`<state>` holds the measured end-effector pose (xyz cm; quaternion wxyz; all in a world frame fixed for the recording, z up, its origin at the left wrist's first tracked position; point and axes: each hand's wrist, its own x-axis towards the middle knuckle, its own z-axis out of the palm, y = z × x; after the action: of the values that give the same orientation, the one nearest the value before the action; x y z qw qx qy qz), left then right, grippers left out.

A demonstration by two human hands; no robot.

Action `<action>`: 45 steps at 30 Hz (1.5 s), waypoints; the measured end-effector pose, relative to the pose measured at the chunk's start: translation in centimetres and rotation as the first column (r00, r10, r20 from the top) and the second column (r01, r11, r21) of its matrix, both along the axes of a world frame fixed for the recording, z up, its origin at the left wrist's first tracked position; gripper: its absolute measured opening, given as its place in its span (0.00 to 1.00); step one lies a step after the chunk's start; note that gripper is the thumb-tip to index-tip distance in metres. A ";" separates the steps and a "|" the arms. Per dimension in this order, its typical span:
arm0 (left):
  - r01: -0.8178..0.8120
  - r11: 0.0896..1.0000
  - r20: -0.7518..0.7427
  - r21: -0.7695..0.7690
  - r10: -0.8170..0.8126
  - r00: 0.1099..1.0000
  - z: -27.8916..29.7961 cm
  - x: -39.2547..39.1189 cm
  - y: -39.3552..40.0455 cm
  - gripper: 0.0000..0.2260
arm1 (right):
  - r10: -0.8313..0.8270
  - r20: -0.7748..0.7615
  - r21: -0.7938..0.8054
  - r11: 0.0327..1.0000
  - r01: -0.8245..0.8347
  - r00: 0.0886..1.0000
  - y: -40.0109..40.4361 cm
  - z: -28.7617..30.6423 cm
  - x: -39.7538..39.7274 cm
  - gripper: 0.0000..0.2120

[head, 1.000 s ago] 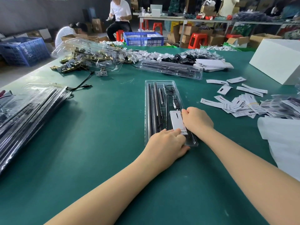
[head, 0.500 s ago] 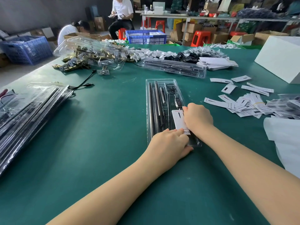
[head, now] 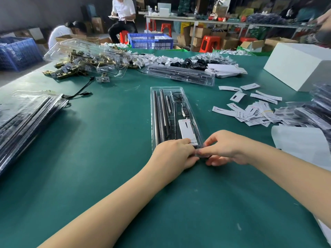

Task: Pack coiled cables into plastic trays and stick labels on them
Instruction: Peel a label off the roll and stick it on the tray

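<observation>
A long clear plastic tray (head: 155, 97) lies lengthwise on the green table in front of me. It holds black rods, a coiled cable with a small remote, and a white label card (head: 187, 129) at its near right. My left hand (head: 174, 154) grips the tray's near end, fingers curled over the edge. My right hand (head: 226, 148) pinches the near right corner of the tray with thumb and fingers. The tray's near edge is hidden under both hands.
Loose white labels (head: 250, 111) lie scattered to the right. A stack of packed trays (head: 26, 119) sits at the left, another tray (head: 180, 75) further back. A white box (head: 297, 67) stands at the far right, white sheets (head: 302, 145) at the near right.
My right hand slid from the top of the label card down to the tray's near right corner. The left hand stayed at the near end.
</observation>
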<state>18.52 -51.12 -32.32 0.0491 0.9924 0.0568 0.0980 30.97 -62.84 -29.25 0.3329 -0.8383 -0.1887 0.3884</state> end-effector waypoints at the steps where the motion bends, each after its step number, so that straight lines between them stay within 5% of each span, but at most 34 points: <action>1: 0.001 1.000 0.011 -0.007 -0.001 1.000 -0.1 0.0 0.1 0.16 | 0.000 -0.003 -0.001 1.000 0.000 1.000 0.0 0.1 -0.1 0.10; 6: 0.044 0.959 0.237 -0.279 0.024 0.971 -1.2 -0.5 0.3 0.09 | -0.091 -0.139 0.021 0.995 0.095 0.986 0.6 0.9 -0.4 0.05; 10: 0.059 0.942 0.393 -0.331 0.081 0.916 -1.8 -0.6 0.1 0.04 | -0.176 -0.183 0.096 0.976 0.196 0.967 1.0 0.4 -1.2 0.05; 15: 0.024 0.907 0.365 -0.420 0.145 0.920 -1.8 -0.9 0.2 0.08 | -0.218 -0.400 0.219 0.920 0.324 0.890 1.5 -0.5 -2.9 0.03; 20: -0.012 0.919 0.312 -0.394 0.146 0.939 -1.8 -0.7 -0.1 0.09 | -0.368 -0.594 0.266 0.750 0.606 0.716 1.9 -1.9 -4.6 0.07; 29: -0.040 0.917 0.319 -0.398 0.179 0.931 -1.7 -0.5 -0.2 0.09 | -0.553 -0.467 0.360 0.593 0.720 0.690 3.3 -2.8 -6.1 0.04; 37: 0.032 0.913 0.341 -0.406 0.119 0.932 -2.0 -0.6 0.3 0.08 | -0.574 -0.412 0.399 0.584 0.707 0.708 3.3 -2.9 -5.8 0.08; 40: 0.090 0.850 0.415 -0.519 0.159 0.896 -1.7 -0.9 0.7 0.07 | -0.563 -0.431 0.420 0.567 0.709 0.706 2.7 -2.4 -4.8 0.05; 42: 0.056 0.777 0.474 -0.627 0.324 0.818 -1.5 -1.0 1.4 0.03 | -0.554 -0.437 0.422 0.570 0.706 0.708 1.9 -2.1 -3.8 0.03; 45: 0.003 0.526 0.363 -0.850 0.582 0.728 -1.5 -0.9 2.7 0.07 | -0.554 -0.429 0.413 0.583 0.700 0.714 1.2 -2.1 -2.9 0.04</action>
<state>17.58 -48.40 -33.85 0.4901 0.7414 0.2518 0.3830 28.08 -61.68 -31.36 0.6954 -0.6602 0.0639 0.2764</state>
